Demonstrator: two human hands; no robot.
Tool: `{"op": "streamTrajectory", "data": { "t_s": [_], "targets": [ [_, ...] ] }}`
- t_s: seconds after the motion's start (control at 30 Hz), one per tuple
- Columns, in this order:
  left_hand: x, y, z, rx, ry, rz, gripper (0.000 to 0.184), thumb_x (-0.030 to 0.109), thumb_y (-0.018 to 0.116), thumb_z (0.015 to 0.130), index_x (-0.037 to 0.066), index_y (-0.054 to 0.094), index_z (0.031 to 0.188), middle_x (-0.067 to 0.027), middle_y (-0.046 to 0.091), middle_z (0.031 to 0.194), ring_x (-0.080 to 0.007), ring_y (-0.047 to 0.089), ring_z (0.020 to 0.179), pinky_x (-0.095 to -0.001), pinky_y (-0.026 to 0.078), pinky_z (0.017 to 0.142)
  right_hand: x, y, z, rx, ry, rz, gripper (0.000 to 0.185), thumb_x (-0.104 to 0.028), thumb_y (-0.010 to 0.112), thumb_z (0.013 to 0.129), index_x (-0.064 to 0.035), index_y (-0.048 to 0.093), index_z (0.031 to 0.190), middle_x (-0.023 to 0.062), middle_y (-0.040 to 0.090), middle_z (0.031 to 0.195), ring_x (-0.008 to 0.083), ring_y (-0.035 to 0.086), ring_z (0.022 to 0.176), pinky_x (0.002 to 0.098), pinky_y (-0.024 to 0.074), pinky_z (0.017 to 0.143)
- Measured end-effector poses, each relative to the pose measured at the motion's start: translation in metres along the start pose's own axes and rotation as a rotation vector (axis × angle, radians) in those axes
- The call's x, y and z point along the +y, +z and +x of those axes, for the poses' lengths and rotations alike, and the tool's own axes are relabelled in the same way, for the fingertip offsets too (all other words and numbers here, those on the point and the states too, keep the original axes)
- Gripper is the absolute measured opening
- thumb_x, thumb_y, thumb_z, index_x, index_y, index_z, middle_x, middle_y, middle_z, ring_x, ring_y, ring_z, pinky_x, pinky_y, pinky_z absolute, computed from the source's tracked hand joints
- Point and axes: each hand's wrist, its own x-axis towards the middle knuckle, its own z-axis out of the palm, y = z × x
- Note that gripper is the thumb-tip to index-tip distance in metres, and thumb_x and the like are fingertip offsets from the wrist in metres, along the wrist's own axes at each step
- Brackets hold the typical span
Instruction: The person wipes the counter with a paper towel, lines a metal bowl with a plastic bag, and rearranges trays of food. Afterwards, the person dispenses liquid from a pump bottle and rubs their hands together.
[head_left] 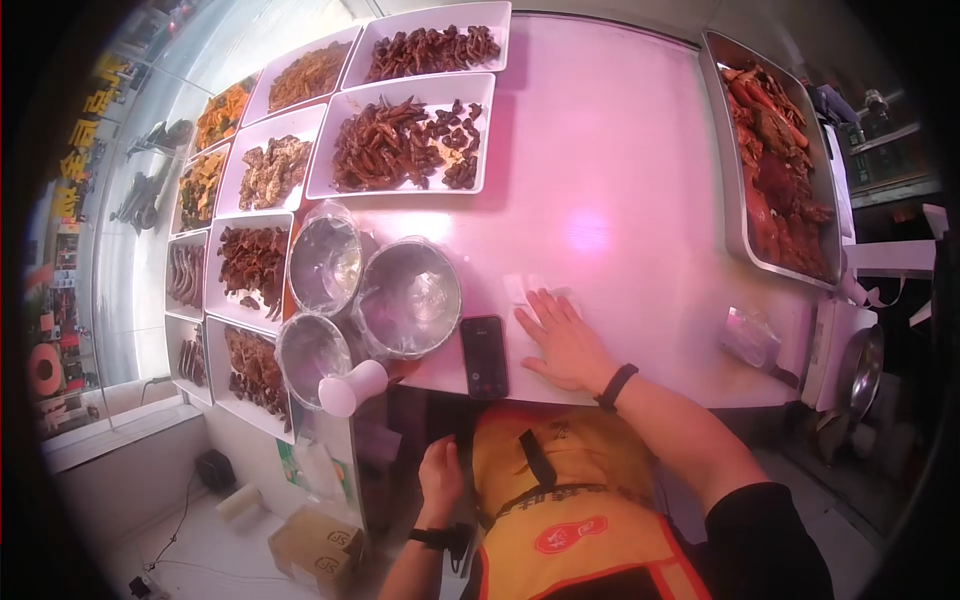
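My right hand [562,345] lies flat on the counter [620,150], fingers spread, over a thin white wipe or piece of paper [518,290] that is mostly hidden. Beside it, to the left, a dark phone [485,357] rests near the front edge. My left hand [440,483] hangs low by the orange apron [575,490], below the counter edge. Its fingers are curled, and nothing shows in them. Left of the phone stand three metal pots lined with clear plastic, among them a large one [408,297], and a white cylindrical object [353,388].
White trays of cooked meats and snacks, such as this tray [480,185], line the left. A metal tray [735,235] of reddish-brown meat stands at the right. Near the right front corner lies a clear plastic bag [750,338]. A cardboard box [315,550] sits on the floor.
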Motion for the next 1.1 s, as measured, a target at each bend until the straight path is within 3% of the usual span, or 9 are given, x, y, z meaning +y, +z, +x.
{"op": "streamTrajectory", "data": {
  "t_s": [0.07, 0.2, 0.3, 0.43, 0.6, 0.67, 0.73, 0.93, 1.1],
  "targets": [
    [0.033, 0.004, 0.004, 0.1, 0.155, 0.073, 0.027, 0.02, 0.055, 0.099, 0.002, 0.068, 0.115, -0.0199, 0.068, 0.109, -0.0375, 0.065, 0.104, -0.0419, 0.051, 0.091, 0.014, -0.006, 0.028, 0.072, -0.027, -0.029, 0.075, -0.049, 0.052, 0.097, -0.0048, 0.031, 0.154, 0.0192, 0.026, 0.161, 0.0307, 0.017, 0.152, 0.0442, 0.0134, 0.124],
    [0.063, 0.002, 0.001, 0.096, 0.17, -0.042, 0.026, 0.017, 0.056, 0.098, 0.001, 0.067, 0.116, -0.0197, 0.068, 0.109, -0.0371, 0.065, 0.104, -0.0419, 0.051, 0.092, 0.054, -0.02, 0.027, 0.084, 0.118, -0.09, 0.075, -0.041, 0.052, 0.098, 0.0028, 0.026, 0.153, 0.0211, 0.019, 0.163, 0.0323, 0.013, 0.153, 0.044, 0.0126, 0.125],
    [0.027, 0.009, -0.025, 0.062, -0.005, -0.13, 0.028, 0.019, 0.056, 0.098, 0.0, 0.068, 0.115, -0.0208, 0.068, 0.11, -0.0382, 0.065, 0.105, -0.0425, 0.051, 0.092, 0.078, -0.024, 0.015, 0.034, 0.102, -0.104, 0.075, -0.041, 0.051, 0.099, 0.0057, 0.028, 0.152, 0.0201, 0.017, 0.163, 0.0302, 0.012, 0.153, 0.0442, 0.0113, 0.125],
    [-0.061, 0.014, -0.091, -0.055, -0.343, 0.072, 0.036, 0.029, 0.059, 0.096, 0.0, 0.068, 0.115, -0.0229, 0.07, 0.11, -0.0387, 0.066, 0.108, -0.0419, 0.052, 0.092, 0.061, -0.032, 0.053, 0.063, 0.021, -0.056, 0.07, -0.034, 0.051, 0.099, 0.0063, 0.028, 0.151, 0.0222, 0.019, 0.162, 0.0321, 0.014, 0.153, 0.0446, 0.012, 0.125],
    [-0.14, 0.012, -0.176, -0.144, -0.529, 0.024, 0.037, 0.03, 0.059, 0.094, 0.0, 0.07, 0.113, -0.0246, 0.07, 0.107, -0.0393, 0.067, 0.106, -0.0425, 0.053, 0.09, 0.043, -0.035, 0.154, 0.091, -0.287, -0.007, 0.058, -0.016, 0.051, 0.098, 0.0058, 0.033, 0.148, 0.0223, 0.025, 0.16, 0.0344, 0.021, 0.15, 0.045, 0.0161, 0.125],
    [-0.165, 0.003, -0.181, -0.157, -0.545, 0.003, 0.037, 0.029, 0.059, 0.094, 0.0, 0.07, 0.113, -0.0251, 0.07, 0.107, -0.0396, 0.067, 0.105, -0.0424, 0.053, 0.09, 0.033, -0.04, 0.182, 0.08, -0.299, 0.011, 0.056, -0.012, 0.05, 0.097, 0.003, 0.035, 0.148, 0.0208, 0.025, 0.161, 0.0341, 0.022, 0.15, 0.0451, 0.0173, 0.125],
    [-0.176, -0.007, -0.177, -0.431, -0.669, 0.025, 0.047, 0.035, 0.055, 0.1, -0.003, 0.063, 0.126, -0.0268, 0.063, 0.127, -0.0377, 0.059, 0.121, -0.0442, 0.046, 0.102, 0.025, -0.046, 0.209, 0.03, -0.424, -0.097, 0.057, -0.012, 0.051, 0.096, 0.0004, 0.035, 0.149, 0.0196, 0.026, 0.161, 0.0336, 0.022, 0.15, 0.0454, 0.0181, 0.124],
    [-0.209, -0.016, -0.133, -0.285, -0.579, -0.011, 0.035, 0.028, 0.06, 0.093, -0.001, 0.07, 0.112, -0.0248, 0.071, 0.105, -0.04, 0.068, 0.102, -0.0421, 0.053, 0.087, 0.01, -0.043, 0.249, -0.046, -0.446, 0.008, 0.057, -0.011, 0.048, 0.097, -0.0014, 0.032, 0.151, 0.0196, 0.024, 0.161, 0.0347, 0.022, 0.15, 0.0445, 0.0213, 0.123],
    [-0.167, -0.049, -0.06, -0.215, -0.411, 0.01, 0.034, 0.026, 0.062, 0.092, -0.003, 0.07, 0.108, -0.0253, 0.071, 0.101, -0.0411, 0.069, 0.1, -0.0426, 0.054, 0.085, 0.037, -0.044, 0.181, -0.035, -0.272, -0.144, 0.054, -0.011, 0.048, 0.098, -0.0026, 0.036, 0.149, 0.0173, 0.028, 0.16, 0.0333, 0.025, 0.149, 0.0428, 0.0237, 0.123]
  ]
}}
